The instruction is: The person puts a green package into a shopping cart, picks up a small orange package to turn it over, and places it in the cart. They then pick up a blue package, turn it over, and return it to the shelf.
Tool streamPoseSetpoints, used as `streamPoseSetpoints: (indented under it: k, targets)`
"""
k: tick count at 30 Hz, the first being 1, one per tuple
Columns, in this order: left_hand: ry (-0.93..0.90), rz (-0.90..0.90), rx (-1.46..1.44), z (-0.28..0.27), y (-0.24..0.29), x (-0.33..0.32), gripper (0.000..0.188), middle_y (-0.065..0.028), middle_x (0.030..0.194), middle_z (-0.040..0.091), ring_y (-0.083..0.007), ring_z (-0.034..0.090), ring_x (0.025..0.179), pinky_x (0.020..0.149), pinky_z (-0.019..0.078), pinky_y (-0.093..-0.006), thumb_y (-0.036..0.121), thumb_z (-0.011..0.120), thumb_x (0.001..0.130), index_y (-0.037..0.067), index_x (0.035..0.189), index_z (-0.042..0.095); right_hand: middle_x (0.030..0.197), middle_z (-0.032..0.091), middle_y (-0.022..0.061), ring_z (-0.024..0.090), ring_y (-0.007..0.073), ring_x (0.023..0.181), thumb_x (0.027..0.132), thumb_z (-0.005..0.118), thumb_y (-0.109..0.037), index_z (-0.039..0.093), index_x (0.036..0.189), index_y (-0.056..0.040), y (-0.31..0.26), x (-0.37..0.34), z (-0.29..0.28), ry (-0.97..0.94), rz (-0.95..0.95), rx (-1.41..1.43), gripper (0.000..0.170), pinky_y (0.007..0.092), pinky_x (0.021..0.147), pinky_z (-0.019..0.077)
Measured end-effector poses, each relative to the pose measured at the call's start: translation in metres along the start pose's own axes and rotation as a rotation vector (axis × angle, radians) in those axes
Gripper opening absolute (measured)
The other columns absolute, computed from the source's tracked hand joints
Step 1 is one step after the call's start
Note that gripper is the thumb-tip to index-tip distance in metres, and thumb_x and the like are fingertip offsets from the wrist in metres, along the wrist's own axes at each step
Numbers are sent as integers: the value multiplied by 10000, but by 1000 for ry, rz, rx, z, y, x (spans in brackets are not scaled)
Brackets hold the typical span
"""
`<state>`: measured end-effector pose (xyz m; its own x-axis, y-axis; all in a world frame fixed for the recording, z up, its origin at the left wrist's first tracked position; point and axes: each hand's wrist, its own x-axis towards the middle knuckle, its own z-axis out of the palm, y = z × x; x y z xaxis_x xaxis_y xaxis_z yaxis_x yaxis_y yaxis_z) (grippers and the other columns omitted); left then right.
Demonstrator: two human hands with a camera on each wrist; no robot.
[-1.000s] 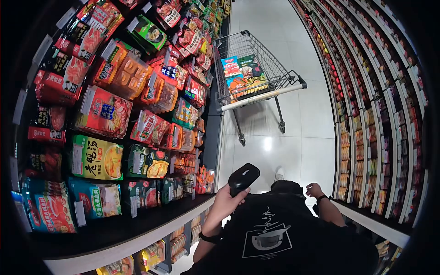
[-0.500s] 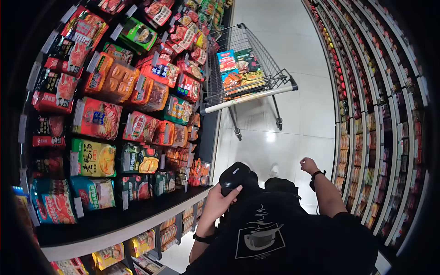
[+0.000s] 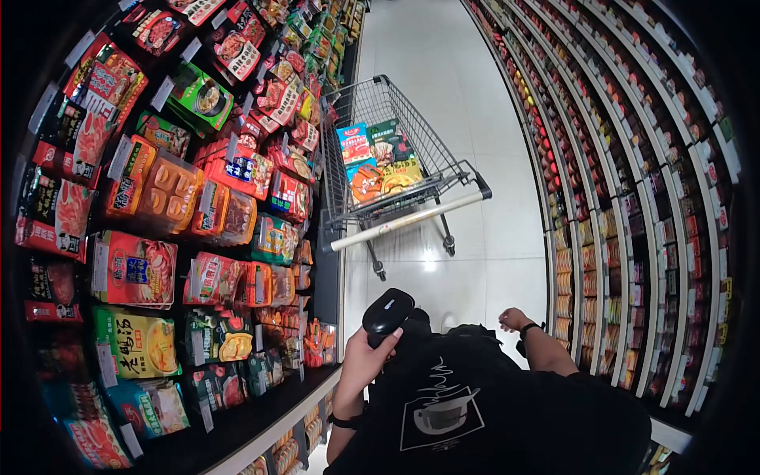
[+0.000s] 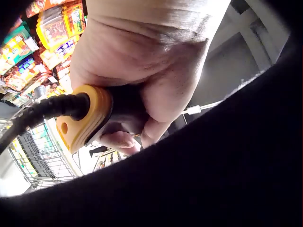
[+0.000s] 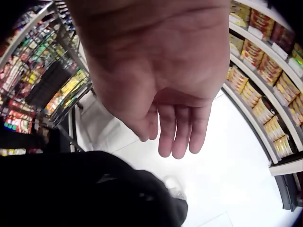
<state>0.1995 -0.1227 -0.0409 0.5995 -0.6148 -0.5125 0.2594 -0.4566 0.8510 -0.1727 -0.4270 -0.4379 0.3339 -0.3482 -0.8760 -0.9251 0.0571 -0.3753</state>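
Observation:
My left hand (image 3: 363, 362) grips a barcode scanner (image 3: 388, 311) with a black, rounded head, held in front of the body. The left wrist view shows the scanner's yellow handle end (image 4: 87, 116) sticking out of the grasp, with a black coiled cord (image 4: 45, 112) running from it. My right hand (image 3: 514, 319) hangs at the right side with nothing in it. In the right wrist view its fingers (image 5: 180, 130) are relaxed and slightly bent. Ahead stands a wire shopping cart (image 3: 412, 222), its handle beyond both hands, with several colourful food packets (image 3: 366, 182) inside.
Along the left runs a dark shelf (image 3: 245, 416) stacked with hotpot and soup seasoning packs (image 3: 138, 340). Long shelves of packaged goods (image 3: 590, 273) line the right side. Pale floor tiles (image 3: 491, 261) lie between them, and a white shoe (image 5: 174, 187) shows below.
The cart now appears lower and further left in the head view, closer to the hands. The right hand has swung forward and then dropped a little. The left hand keeps hold of the scanner.

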Motion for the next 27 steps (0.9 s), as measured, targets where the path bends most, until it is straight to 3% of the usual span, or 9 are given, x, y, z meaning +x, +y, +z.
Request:
streamPoseSetpoints:
  k: [4,9,11,12,15,21,26,27]
  targets:
    - [14,52,-40,-31,9,35,269,10,768,690,-53,637,642,566,480,-234,207,819,974,21,1130,703,946,793,133,772,245,773,1001,618,-176,729,1143,-49,-3,4,-70,178,186,225,221,413,648,633]
    - [16,-45,-79,-66,27,64,310,6,741,685,-58,626,636,568,482,-240,246,819,975,10,1142,709,922,765,90,749,196,769,1032,582,-131,692,1092,-93,-75,6,-158,514,-172,596,131,383,631,610]
    - [14,-72,-85,-76,24,72,314,4,745,689,-60,631,640,570,484,-242,246,817,975,6,1145,708,940,766,61,737,156,807,1063,604,-145,702,1120,-108,-151,-27,-180,624,-269,650,120,337,684,595]
    - [20,-71,-78,-80,23,77,314,2,748,692,-61,633,641,571,486,-244,245,816,977,3,1146,707,939,765,58,736,159,802,1070,591,-139,706,1139,-98,-164,-16,-195,595,-355,722,140,336,683,592]
    - [13,-120,-65,-92,16,93,301,-4,756,698,-66,641,648,575,492,-249,237,807,982,5,1148,710,1011,762,72,737,162,880,1084,579,-108,674,1246,-27,-280,-62,-212,614,-479,746,205,310,776,586]
    - [47,-201,-67,-104,35,126,270,-14,767,699,-78,651,662,584,500,-261,225,800,982,21,1140,722,1005,756,68,720,143,892,1082,629,-134,694,1235,-1,-465,-98,-221,502,-754,607,213,280,811,572]
    - [180,-203,-28,-113,63,140,286,-7,768,697,-88,655,670,596,507,-274,252,814,967,30,1125,726,992,749,49,697,125,915,1086,640,-162,699,1217,-2,-555,-29,-213,189,-790,365,215,263,788,532]
    - [209,-270,-52,-113,70,144,300,-15,786,712,-98,674,685,612,523,-277,258,824,956,30,1127,729,993,745,38,690,117,918,1082,646,-165,698,1224,-4,-571,-14,-207,146,-759,279,221,267,789,532]
